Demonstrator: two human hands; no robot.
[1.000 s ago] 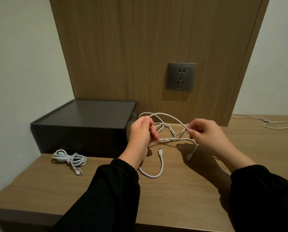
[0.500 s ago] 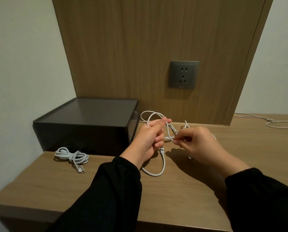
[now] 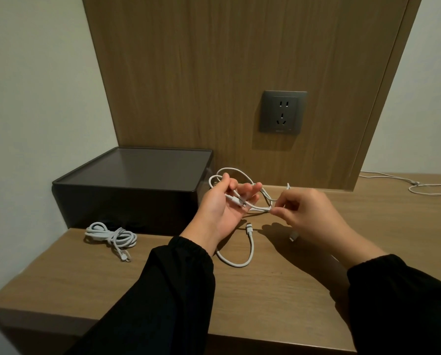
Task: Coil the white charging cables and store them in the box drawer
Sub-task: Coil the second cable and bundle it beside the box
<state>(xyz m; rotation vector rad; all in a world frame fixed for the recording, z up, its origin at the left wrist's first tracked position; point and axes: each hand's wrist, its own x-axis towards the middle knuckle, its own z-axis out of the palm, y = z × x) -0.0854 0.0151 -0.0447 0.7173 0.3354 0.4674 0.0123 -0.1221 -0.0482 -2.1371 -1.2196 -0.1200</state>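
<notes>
A white charging cable [image 3: 251, 249] runs in loose loops between my hands above the wooden desk. My left hand [image 3: 222, 208] is palm up, with its thumb pinning the loops against the fingers. My right hand [image 3: 306, 208] pinches a strand of the same cable at its fingertips, close to the left hand. One end with a plug hangs down in a curve onto the desk. A second white cable [image 3: 111, 237], coiled and tied, lies on the desk in front of the dark box [image 3: 127, 185]. The box's drawer looks shut.
A third white cable [image 3: 419, 187] lies loose at the far right of the desk [image 3: 278, 290]. A grey wall socket [image 3: 282, 112] sits in the wooden panel behind. The box stands against the left wall. The desk's front edge is near my sleeves.
My left hand has turned palm up with fingers more spread. My right hand has shifted slightly right, still pinching the cable. The hanging loop stays on the desk.
</notes>
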